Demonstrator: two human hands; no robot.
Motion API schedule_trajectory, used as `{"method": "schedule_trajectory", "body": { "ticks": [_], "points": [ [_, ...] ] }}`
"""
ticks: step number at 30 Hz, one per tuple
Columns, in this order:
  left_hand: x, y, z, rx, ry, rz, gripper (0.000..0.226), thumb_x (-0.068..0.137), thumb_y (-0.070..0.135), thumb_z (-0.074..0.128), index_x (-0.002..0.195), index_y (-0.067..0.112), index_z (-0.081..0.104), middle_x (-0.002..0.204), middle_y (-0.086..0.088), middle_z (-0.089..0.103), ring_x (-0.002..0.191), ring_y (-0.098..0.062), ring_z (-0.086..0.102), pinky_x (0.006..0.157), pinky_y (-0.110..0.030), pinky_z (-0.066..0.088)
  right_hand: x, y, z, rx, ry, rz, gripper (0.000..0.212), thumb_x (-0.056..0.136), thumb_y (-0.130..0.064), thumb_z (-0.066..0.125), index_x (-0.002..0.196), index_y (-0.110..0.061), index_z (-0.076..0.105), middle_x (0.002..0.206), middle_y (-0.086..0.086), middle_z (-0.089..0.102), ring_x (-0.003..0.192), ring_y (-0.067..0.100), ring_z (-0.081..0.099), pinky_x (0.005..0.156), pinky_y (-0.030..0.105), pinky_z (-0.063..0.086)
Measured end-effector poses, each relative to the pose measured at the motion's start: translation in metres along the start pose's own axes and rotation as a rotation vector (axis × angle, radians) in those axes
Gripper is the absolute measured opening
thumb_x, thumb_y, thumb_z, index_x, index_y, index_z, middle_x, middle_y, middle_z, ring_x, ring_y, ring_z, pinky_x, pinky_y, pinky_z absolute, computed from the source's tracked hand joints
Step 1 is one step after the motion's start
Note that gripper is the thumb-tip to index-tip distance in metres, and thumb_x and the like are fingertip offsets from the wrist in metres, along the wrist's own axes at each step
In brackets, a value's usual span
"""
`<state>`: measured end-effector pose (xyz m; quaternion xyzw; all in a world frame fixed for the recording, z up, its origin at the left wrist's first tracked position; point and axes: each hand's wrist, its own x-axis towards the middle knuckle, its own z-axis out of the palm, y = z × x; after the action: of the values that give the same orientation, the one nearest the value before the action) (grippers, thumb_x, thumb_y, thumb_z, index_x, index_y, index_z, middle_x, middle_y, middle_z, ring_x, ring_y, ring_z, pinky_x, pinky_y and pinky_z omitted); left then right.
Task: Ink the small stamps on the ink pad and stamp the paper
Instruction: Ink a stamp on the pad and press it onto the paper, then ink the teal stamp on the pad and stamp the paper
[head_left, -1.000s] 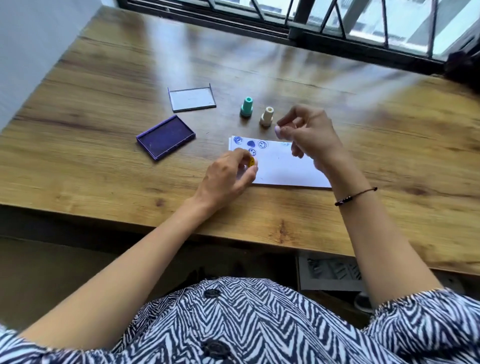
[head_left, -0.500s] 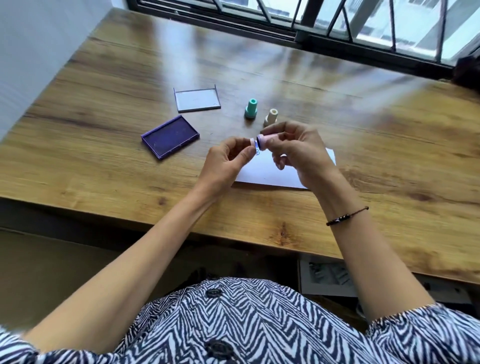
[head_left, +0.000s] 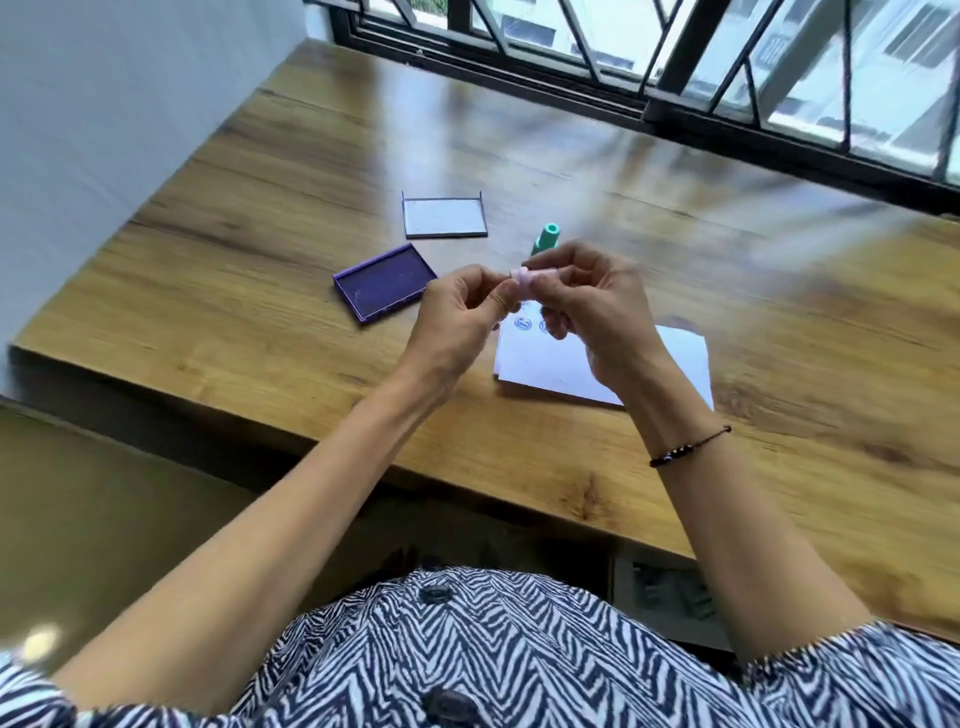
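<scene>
Both hands meet above the white paper (head_left: 675, 364), which carries blue stamp marks (head_left: 523, 323) near its far left corner. My right hand (head_left: 597, 312) pinches a small pink stamp (head_left: 535, 275) held sideways. My left hand (head_left: 462, 317) touches the stamp's end with its fingertips. The open purple ink pad (head_left: 384, 283) lies on the table left of my hands. A green stamp (head_left: 546, 239) stands upright just behind my right hand. The beige stamp is hidden.
The ink pad's clear lid (head_left: 444, 215) lies behind the pad. The wooden table (head_left: 260, 249) runs to a window frame with bars (head_left: 675, 78) at the back and a white wall (head_left: 104, 104) on the left. Its near edge is just below my wrists.
The view has shifted and blurred. My two hands have stayed together on the pink stamp, lifted slightly above the paper; a second earlier they were apart, the left one low over the paper.
</scene>
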<state>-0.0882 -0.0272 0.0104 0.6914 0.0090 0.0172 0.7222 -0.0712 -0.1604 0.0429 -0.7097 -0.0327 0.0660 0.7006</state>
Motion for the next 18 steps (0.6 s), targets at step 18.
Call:
{"method": "schedule_trajectory", "body": {
  "ticks": [18],
  "points": [
    [-0.027, -0.028, -0.096, 0.128, 0.633, -0.097, 0.029, 0.082, 0.028, 0.057, 0.105, 0.011, 0.064, 0.095, -0.012, 0.068, 0.086, -0.02, 0.06, 0.089, -0.049, 0.051, 0.113, 0.017, 0.158, -1.141, -0.423, -0.487, 0.02, 0.078, -0.01, 0.053, 0.094, -0.009, 0.065, 0.103, 0.018, 0.062, 0.094, 0.036, 0.059, 0.071, 0.036, 0.046]
  ]
}}
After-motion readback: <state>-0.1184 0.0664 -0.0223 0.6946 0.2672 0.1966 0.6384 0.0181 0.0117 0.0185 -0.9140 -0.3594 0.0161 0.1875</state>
